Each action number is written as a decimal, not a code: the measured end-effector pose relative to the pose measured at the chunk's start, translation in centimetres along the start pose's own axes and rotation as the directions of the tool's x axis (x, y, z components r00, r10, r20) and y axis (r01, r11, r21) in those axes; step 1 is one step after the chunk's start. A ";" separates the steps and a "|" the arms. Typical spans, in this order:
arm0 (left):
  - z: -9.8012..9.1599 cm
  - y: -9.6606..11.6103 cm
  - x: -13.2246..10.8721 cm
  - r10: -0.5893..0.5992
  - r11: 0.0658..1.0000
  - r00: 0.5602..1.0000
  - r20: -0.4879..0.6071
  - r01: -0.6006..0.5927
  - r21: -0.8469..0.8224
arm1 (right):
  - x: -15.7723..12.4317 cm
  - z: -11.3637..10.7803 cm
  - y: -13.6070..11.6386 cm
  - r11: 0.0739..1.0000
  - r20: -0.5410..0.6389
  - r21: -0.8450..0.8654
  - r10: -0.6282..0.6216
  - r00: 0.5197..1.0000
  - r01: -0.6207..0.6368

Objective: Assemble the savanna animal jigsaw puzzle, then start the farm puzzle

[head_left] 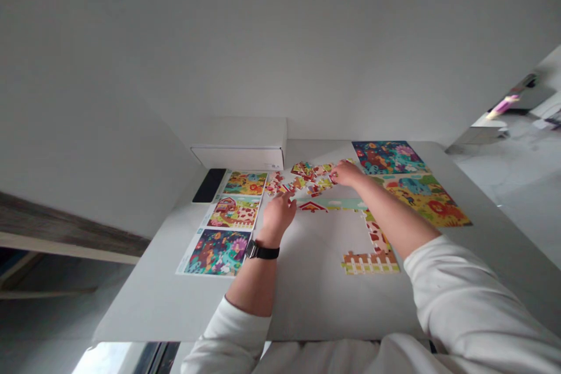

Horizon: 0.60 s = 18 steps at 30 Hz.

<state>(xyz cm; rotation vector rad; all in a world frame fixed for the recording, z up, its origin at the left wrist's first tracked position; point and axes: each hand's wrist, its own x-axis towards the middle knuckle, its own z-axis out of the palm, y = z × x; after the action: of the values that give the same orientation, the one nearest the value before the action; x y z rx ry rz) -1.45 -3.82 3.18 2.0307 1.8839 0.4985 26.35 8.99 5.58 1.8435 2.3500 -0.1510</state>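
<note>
A heap of loose jigsaw pieces (307, 172) lies toward the back of the table. My right hand (346, 173) is at the heap's right side, fingers pressed together; what they hold, if anything, is too small to name. At the heap's front left, my left hand (279, 210) rests with its fingers apart, beside the pieces. Joined puzzle pieces (372, 263) form part of a border, with a white fence along the front and cow-patterned pieces up the right. A red barn roof piece (312, 206) sits in the top strip, right of my left hand.
A sheet with three pictures (197, 231) lies at the left, near a black phone (209, 185). Behind them stands a white box (245, 146). Two finished-looking pictures, one dark blue (390, 156) and one yellow (438, 201), lie at the right.
</note>
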 end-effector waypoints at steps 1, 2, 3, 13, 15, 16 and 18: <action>-0.1 0.0 0.0 -0.002 1.000 1.000 -0.020 0.002 0.020 | 0.1 0.0 -0.3 1.000 -0.005 0.001 -0.005 1.000 0.005; -0.1 0.0 0.0 -0.005 0.999 0.999 -0.043 0.007 0.047 | 0.3 0.1 -0.5 1.000 -0.013 0.004 -0.014 1.000 0.014; -0.2 0.0 0.0 -0.011 0.997 0.998 -0.068 0.017 0.077 | 0.4 0.2 -0.9 0.999 -0.026 0.011 -0.030 0.999 0.031; 1.7 -1.3 0.4 -0.107 0.966 0.980 -0.167 0.143 0.216 | 2.3 2.2 -7.1 0.965 -0.216 0.067 -0.235 0.948 0.255; 2.2 -1.7 0.6 -0.128 0.962 0.975 -0.180 0.166 0.217 | 2.6 2.6 -8.4 0.949 -0.245 0.068 -0.282 0.927 0.307; 2.4 -1.8 0.7 -0.135 0.962 0.973 -0.185 0.173 0.212 | 2.7 2.8 -8.9 0.944 -0.250 0.066 -0.297 0.922 0.322; 2.7 -2.1 0.8 -0.139 0.964 0.972 -0.188 0.176 0.197 | 2.9 2.9 -9.6 0.945 -0.239 0.060 -0.299 0.924 0.321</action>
<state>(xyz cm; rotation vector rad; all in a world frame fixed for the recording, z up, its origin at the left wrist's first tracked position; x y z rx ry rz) -2.03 -2.89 -0.13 1.9970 2.2706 0.4604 16.50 9.00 2.05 1.5861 2.8339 -0.0965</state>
